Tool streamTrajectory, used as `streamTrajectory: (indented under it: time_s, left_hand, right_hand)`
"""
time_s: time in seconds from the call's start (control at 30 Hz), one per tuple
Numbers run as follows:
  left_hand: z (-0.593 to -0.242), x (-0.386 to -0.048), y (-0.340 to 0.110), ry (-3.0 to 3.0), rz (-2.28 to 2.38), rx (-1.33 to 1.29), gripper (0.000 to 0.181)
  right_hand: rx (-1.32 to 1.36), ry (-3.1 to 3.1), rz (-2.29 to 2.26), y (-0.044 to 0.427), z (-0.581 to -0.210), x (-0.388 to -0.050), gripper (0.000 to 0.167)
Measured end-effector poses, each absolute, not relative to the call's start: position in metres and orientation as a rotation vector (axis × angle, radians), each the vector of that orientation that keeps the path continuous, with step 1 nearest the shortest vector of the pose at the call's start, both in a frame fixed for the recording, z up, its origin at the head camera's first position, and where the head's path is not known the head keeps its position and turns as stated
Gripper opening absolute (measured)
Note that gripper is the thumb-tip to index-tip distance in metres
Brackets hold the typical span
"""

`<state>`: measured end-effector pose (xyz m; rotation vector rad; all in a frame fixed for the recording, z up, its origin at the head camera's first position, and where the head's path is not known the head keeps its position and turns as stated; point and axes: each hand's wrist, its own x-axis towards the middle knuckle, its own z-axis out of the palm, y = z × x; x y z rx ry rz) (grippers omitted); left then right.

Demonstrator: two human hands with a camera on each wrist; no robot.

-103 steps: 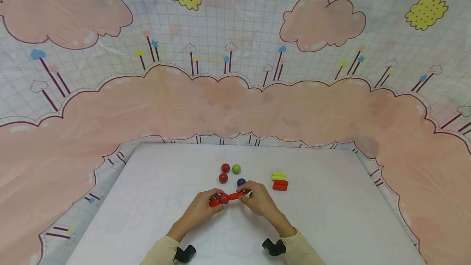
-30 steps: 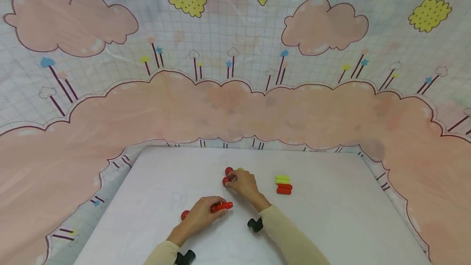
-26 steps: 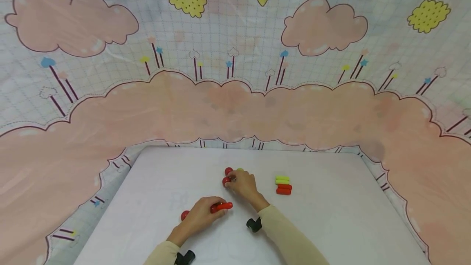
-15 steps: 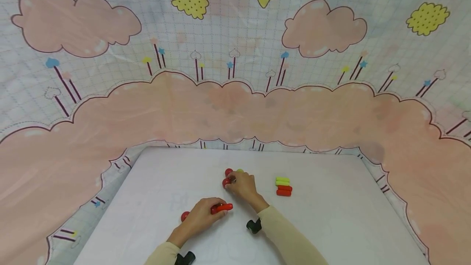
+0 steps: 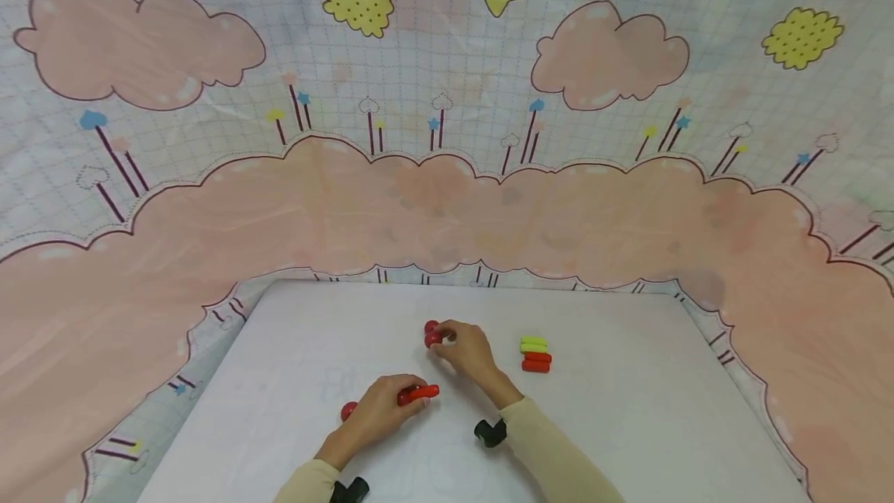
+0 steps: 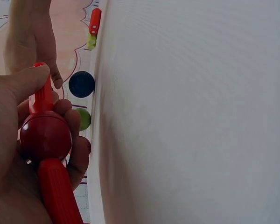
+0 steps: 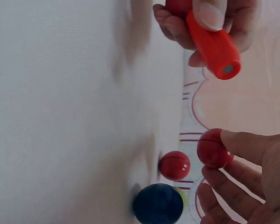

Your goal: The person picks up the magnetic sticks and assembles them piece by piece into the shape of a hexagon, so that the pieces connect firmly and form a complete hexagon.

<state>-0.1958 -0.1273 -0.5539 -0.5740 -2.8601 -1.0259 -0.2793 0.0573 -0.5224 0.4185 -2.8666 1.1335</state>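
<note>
My left hand [image 5: 380,411] holds a red ball [image 6: 45,136] with a red rod [image 6: 59,193] on one side and another red rod [image 6: 41,99] on the other. Past the back of that hand shows one more red ball [image 5: 348,411]; whether it joins the far rod is hidden. Farther up the table my right hand [image 5: 469,349] pinches a red ball [image 7: 213,148] between thumb and fingers, lifted off the surface. Close by lie a loose red ball [image 7: 174,165], a big-looking dark blue ball [image 7: 157,204] and a green ball [image 6: 85,119], the last two hidden in the head view.
To the right of my right hand, two yellow-green rods [image 5: 534,345] and two red rods [image 5: 536,362] lie side by side on the white table [image 5: 649,402]. A patterned cloth [image 5: 489,216] hangs behind the table. Dark cameras [image 5: 490,433] sit at both wrists.
My right hand has left the rod, moved up to the balls and now raises a red ball slightly. My left hand keeps the ball and rods, turned and a little lower than before.
</note>
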Motion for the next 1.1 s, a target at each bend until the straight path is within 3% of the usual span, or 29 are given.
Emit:
streamTrajectory:
  time_s: [1.1]
  left_hand:
    - [-0.550, -0.207, -0.119, -2.810, -1.022, -0.579, 0.029]
  right_hand:
    - [0.314, -2.688, 1.562, 0.111, -0.519, -0.244, 0.032]
